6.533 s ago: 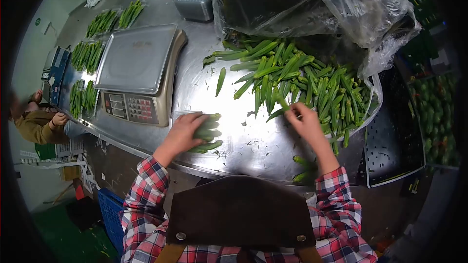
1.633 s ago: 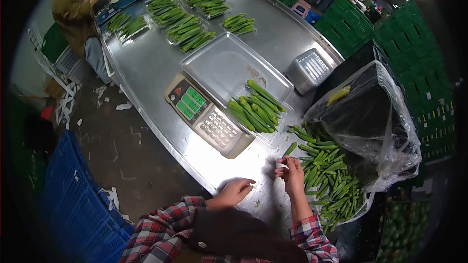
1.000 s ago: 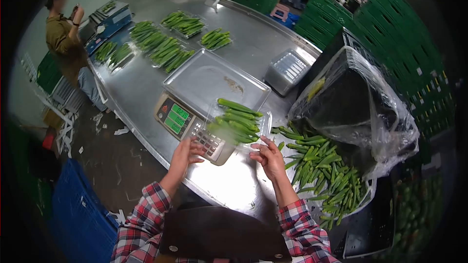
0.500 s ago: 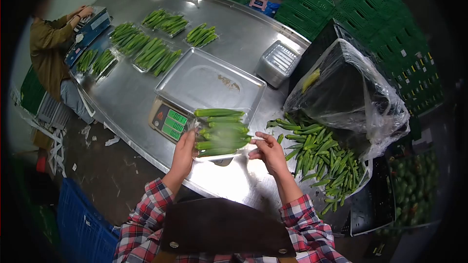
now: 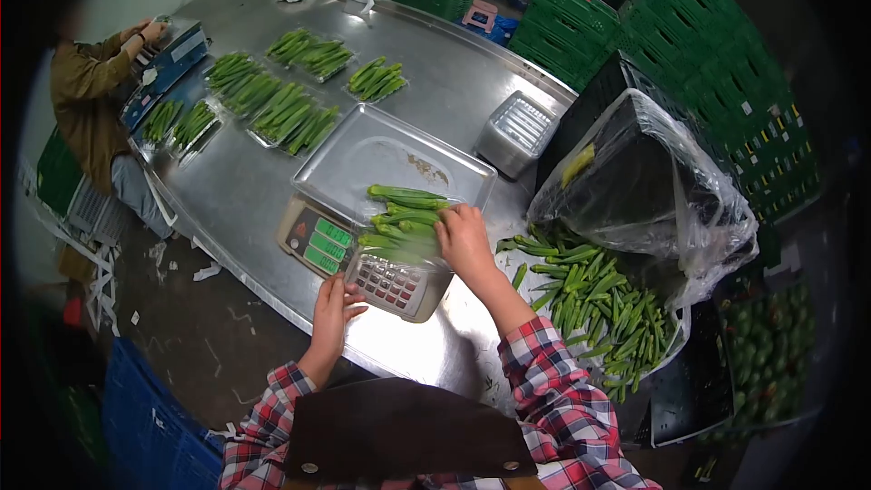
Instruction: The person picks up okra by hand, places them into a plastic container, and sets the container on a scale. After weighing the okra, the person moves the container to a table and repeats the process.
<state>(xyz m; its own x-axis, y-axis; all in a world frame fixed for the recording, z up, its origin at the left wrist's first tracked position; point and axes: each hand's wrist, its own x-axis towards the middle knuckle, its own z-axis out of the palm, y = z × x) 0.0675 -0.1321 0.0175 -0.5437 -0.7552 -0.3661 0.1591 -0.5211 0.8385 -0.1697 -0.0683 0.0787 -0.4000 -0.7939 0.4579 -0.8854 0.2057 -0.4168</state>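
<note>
A clear plastic tray of okra [image 5: 404, 218] is at the front of the scale's metal pan [image 5: 363, 150], slightly blurred. My right hand [image 5: 467, 240] holds its right side, fingers bent over the edge. My left hand [image 5: 331, 318] is off the tray, fingers apart, at the left front corner of the scale beside its keypad [image 5: 388, 286]. Green digits glow on the scale's display [image 5: 328, 245], too smeared to read. To the right, loose okra [image 5: 608, 308] spills from a plastic-lined black crate [image 5: 626, 181].
Several packed okra trays [image 5: 272, 95] lie on the steel table [image 5: 426, 54] beyond the scale. A stack of empty-looking trays [image 5: 519, 132] stands right of the pan. Another person [image 5: 91, 118] works at a blue machine [image 5: 168, 68] at left. Green crates [image 5: 708, 63] rise behind.
The okra tray has moved from between both hands onto the scale's pan. My left hand has let go and dropped back; my right hand has moved up and left, onto the tray's side.
</note>
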